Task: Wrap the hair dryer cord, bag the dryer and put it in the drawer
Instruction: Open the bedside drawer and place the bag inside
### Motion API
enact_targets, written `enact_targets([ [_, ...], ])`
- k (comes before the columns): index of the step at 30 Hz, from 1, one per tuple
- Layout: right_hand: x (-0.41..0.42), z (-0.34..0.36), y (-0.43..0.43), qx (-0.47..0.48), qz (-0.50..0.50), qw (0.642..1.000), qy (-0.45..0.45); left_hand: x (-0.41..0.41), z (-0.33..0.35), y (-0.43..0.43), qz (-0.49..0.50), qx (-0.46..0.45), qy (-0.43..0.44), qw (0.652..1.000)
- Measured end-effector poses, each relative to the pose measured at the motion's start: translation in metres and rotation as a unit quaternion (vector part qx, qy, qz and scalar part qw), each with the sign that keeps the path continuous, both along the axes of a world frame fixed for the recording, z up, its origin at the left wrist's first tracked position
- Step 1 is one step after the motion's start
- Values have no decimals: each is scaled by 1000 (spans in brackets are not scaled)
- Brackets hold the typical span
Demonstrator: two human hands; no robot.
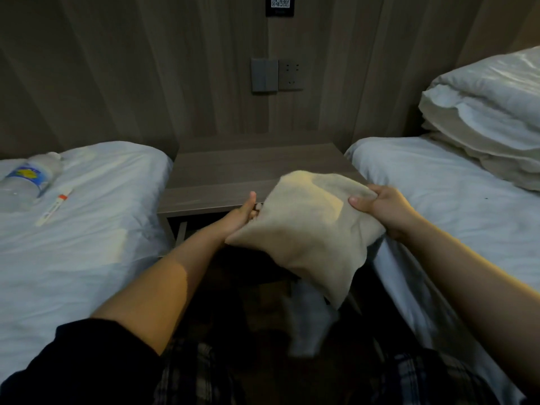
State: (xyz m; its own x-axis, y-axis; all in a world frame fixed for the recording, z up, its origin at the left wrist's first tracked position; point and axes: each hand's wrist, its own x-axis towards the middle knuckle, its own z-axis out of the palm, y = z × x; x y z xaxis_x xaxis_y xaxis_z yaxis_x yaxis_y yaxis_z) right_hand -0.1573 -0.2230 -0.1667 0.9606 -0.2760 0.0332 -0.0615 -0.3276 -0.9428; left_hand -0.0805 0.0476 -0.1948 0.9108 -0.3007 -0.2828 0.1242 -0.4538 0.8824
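We hold the beige cloth bag (306,229) in the air just in front of the nightstand (257,171), between two beds. Our left hand (242,214) pinches its left edge, thumb raised. Our right hand (377,209) grips its right side, thumb on top. We cannot tell whether the dryer is inside. A water bottle (26,179) lies on the left bed (87,258).

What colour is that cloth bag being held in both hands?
The bag is a plain cream beige with no pattern, seen in the head view, the only one here.
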Motion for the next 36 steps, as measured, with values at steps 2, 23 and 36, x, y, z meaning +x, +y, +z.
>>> enact_targets([
  [2, 3, 5, 0, 52, -3, 997, 51, 2, -3, 4, 16, -63, 71, 995],
  [23, 28, -36, 3, 78, -28, 925, 371, 9, 4, 2, -14, -126, 301, 945],
  [36, 38, -53, 33, 278, -60, 901, 327, 0, -33, -11, 110, -171, 303, 931],
])
